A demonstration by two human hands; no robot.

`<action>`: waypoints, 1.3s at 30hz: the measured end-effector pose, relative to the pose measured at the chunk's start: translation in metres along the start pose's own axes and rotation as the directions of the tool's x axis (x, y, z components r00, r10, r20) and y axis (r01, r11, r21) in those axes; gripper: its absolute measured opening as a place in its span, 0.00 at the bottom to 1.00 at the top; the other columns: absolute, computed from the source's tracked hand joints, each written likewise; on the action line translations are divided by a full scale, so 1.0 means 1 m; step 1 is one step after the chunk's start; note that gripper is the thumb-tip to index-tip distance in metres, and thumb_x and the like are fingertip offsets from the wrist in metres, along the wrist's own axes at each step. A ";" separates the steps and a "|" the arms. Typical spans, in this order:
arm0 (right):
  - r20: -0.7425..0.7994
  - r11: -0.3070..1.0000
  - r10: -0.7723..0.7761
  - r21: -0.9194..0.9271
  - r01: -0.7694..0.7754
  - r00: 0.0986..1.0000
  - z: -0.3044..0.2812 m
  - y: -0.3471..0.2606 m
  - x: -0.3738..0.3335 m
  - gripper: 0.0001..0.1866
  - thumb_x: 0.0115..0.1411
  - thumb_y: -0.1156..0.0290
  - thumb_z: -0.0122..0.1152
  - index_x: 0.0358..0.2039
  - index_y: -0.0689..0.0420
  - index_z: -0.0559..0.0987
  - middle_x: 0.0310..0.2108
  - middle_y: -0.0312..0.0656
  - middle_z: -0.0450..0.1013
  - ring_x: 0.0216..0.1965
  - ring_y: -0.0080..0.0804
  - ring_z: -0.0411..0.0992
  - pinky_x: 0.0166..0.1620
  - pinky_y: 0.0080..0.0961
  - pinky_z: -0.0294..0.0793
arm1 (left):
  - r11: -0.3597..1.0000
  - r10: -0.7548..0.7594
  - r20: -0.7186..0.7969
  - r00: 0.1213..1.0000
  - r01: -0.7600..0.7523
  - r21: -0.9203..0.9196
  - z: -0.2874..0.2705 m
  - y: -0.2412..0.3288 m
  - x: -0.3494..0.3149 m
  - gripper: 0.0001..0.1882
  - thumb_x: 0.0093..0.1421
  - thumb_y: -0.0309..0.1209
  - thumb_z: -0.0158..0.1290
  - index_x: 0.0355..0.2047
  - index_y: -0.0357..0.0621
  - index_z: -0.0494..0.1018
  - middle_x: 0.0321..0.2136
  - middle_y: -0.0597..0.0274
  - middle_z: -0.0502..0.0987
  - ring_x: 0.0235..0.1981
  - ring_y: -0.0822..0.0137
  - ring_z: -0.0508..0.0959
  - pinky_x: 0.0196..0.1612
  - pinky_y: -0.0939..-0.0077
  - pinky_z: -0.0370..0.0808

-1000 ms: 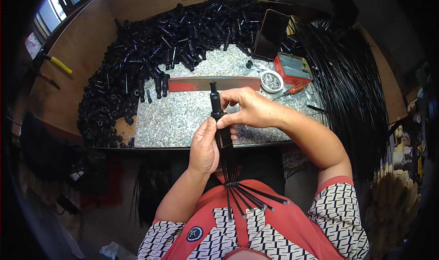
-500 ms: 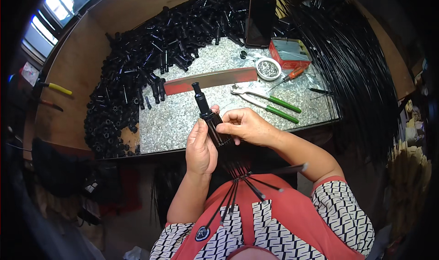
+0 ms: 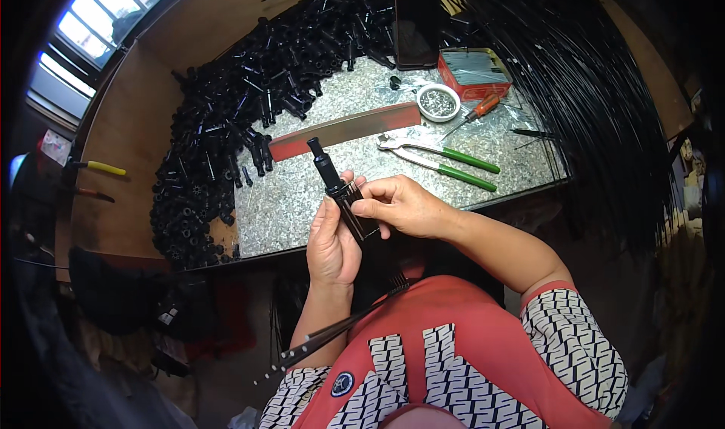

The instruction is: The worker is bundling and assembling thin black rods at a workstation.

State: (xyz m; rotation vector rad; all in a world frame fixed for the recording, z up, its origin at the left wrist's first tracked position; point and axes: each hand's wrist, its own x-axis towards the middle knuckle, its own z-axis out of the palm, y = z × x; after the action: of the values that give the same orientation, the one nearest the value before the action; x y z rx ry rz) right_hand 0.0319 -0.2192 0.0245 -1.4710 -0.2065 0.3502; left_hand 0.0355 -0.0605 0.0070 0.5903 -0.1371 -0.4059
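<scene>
Over the table's near edge I hold a black umbrella frame point(image 3: 325, 168), its stepped tubular end pointing up and away to the left. My left hand point(image 3: 334, 244) is closed around it just below the collar, thumb on the near side. The thumb and fingers of my right hand point(image 3: 408, 208) pinch the thin dark ribs point(image 3: 358, 219) on the right side of the same piece. Rib ends with pale tips point(image 3: 302, 347) fan out below, across my left forearm and red apron. Exactly where the ribs join the collar is hidden by my fingers.
Black tubular parts point(image 3: 264, 81) are heaped along the back and left. On the speckled board point(image 3: 302, 217) lie a curved metal strip point(image 3: 343, 129), green-handled pincers point(image 3: 442, 161), a screwdriver point(image 3: 483, 107), a white bowl point(image 3: 438, 89) and a red box point(image 3: 459, 91). A phone point(image 3: 417, 29) stands behind; long black rods point(image 3: 574, 89) hang right.
The loose rib ends have swung left, from in front of the apron to across my left forearm. Both hands keep their hold on the umbrella frame. The view has shifted slightly.
</scene>
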 end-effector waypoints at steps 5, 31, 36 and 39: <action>0.034 1.000 0.007 -0.001 -0.007 0.999 -0.008 -0.004 0.002 0.17 0.64 0.60 0.56 0.23 0.58 0.74 0.21 0.30 0.69 0.16 0.16 0.68 0.21 0.14 0.63 | 1.000 0.001 0.000 1.000 -0.001 0.014 -0.004 -0.003 0.007 0.23 0.69 0.34 0.41 0.59 0.30 0.60 0.57 0.48 0.66 0.60 0.56 0.65 0.62 0.60 0.64; 0.141 0.989 -0.097 -0.099 0.112 0.985 -0.004 -0.021 -0.001 0.12 0.64 0.63 0.56 0.30 0.58 0.77 0.21 0.30 0.70 0.20 0.15 0.67 0.24 0.14 0.65 | 1.000 -0.015 0.188 0.982 0.018 -0.011 -0.014 0.010 0.009 0.30 0.63 0.37 0.51 0.59 0.31 0.60 0.62 0.45 0.58 0.68 0.46 0.46 0.66 0.51 0.56; 0.194 0.986 -0.119 -0.090 0.138 0.974 -0.002 -0.018 -0.002 0.12 0.64 0.62 0.56 0.29 0.57 0.76 0.20 0.30 0.69 0.20 0.16 0.68 0.25 0.15 0.65 | 0.991 -0.107 0.233 0.966 0.122 -0.048 -0.013 0.014 0.004 0.31 0.62 0.33 0.50 0.62 0.31 0.56 0.66 0.43 0.49 0.69 0.48 0.44 0.68 0.53 0.51; 0.210 0.984 -0.122 -0.102 0.145 0.970 0.000 -0.018 -0.002 0.13 0.64 0.61 0.56 0.29 0.57 0.76 0.20 0.31 0.69 0.20 0.16 0.68 0.25 0.16 0.65 | 0.983 -0.161 0.231 0.959 0.177 -0.046 -0.015 0.016 0.005 0.32 0.62 0.31 0.49 0.63 0.31 0.52 0.68 0.41 0.41 0.69 0.50 0.44 0.68 0.55 0.52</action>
State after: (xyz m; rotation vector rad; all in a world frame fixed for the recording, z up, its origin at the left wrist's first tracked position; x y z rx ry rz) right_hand 0.0318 -0.2213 0.0423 -1.5272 -0.4957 0.3843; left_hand 0.0487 -0.0423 0.0041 0.4901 -0.2922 -0.6422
